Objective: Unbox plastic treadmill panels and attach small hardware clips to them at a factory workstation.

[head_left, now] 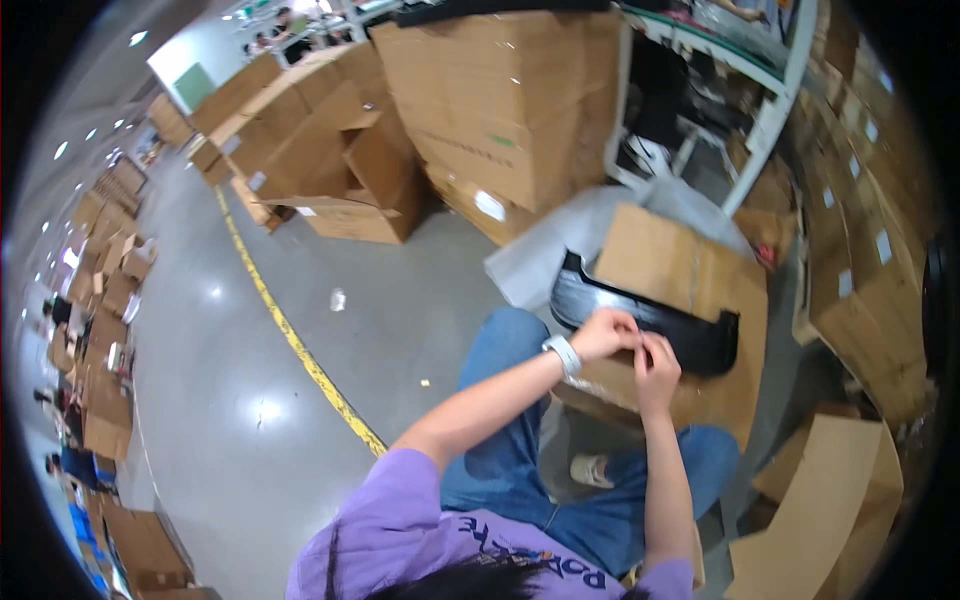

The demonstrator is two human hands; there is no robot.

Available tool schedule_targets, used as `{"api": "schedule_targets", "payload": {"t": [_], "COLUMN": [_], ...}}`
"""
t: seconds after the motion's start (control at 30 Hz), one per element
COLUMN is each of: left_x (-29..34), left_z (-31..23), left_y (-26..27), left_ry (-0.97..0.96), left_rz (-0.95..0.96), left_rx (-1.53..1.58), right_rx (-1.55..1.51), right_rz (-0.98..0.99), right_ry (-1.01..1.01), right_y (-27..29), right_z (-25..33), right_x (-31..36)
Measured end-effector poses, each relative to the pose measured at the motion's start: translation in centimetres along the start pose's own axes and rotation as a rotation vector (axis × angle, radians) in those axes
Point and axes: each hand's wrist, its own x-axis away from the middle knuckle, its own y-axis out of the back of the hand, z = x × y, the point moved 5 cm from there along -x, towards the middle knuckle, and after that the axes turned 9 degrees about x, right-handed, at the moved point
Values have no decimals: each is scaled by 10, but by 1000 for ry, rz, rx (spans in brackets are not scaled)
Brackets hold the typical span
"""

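Note:
My left hand (604,335), with a light band on its wrist, meets my right hand (656,372) fingertip to fingertip. The fingers of both are closed in a pinch; whatever lies between them is too small to make out. Just beyond and under them rests a long glossy black plastic panel (700,347) with upturned ends. It lies on a brown cardboard sheet (738,400), in front of a folded cardboard piece (665,258). My hands hide the panel's near middle edge, and I cannot tell whether they touch it.
White foam wrap (545,262) spreads behind the cardboard. A tall carton (510,100) and an open box (345,190) stand farther back. To the right are stacked cartons (870,260) and a loose cardboard flap (810,510). A yellow floor line (290,335) runs at left.

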Motion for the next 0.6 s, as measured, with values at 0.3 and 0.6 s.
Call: {"api": "schedule_targets", "payload": {"t": [0.3, 0.6], "left_x": [-46, -60], "left_z": [-10, 0], "left_y": [-10, 12], "left_ry": [69, -45], "left_rz": [79, 57], "left_rx": [22, -41], "right_rx": [-170, -96], "right_rz": [-12, -29], "right_ry": [-317, -232], "right_y": [-9, -19], "right_z": [-28, -29], "right_x": [-27, -45]}}
